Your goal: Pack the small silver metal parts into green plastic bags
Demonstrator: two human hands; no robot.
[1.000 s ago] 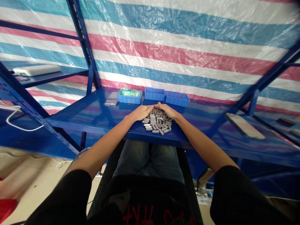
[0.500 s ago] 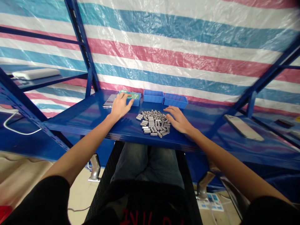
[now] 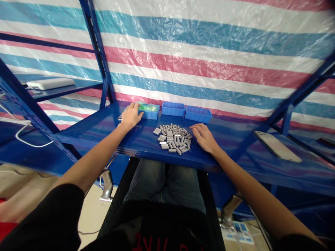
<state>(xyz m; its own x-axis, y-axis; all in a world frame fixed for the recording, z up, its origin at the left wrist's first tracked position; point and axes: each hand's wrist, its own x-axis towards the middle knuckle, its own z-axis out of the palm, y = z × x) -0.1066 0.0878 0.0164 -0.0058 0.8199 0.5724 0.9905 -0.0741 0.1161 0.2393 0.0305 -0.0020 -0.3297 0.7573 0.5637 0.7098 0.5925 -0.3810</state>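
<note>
Here's the heap of metal pieces (image 3: 175, 138) on the blue table (image 3: 230, 129), between the hands: the right hand (image 3: 204, 137) just beside its right edge, fingers loosely spread, the left hand (image 3: 132, 115) farther off, fingers bent over the blue bin (image 3: 151, 115) of green packets (image 3: 149, 107), whether pinching I can't tell! Long axes point every way, a middle column lying left to right; short, grey, glinting stubs, all of them

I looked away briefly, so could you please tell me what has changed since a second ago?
The left hand moved left from the metal pieces to the left end of the blue bin with green contents; the right hand moved right, beside the pieces. Pieces and bin stayed about the same.
</note>
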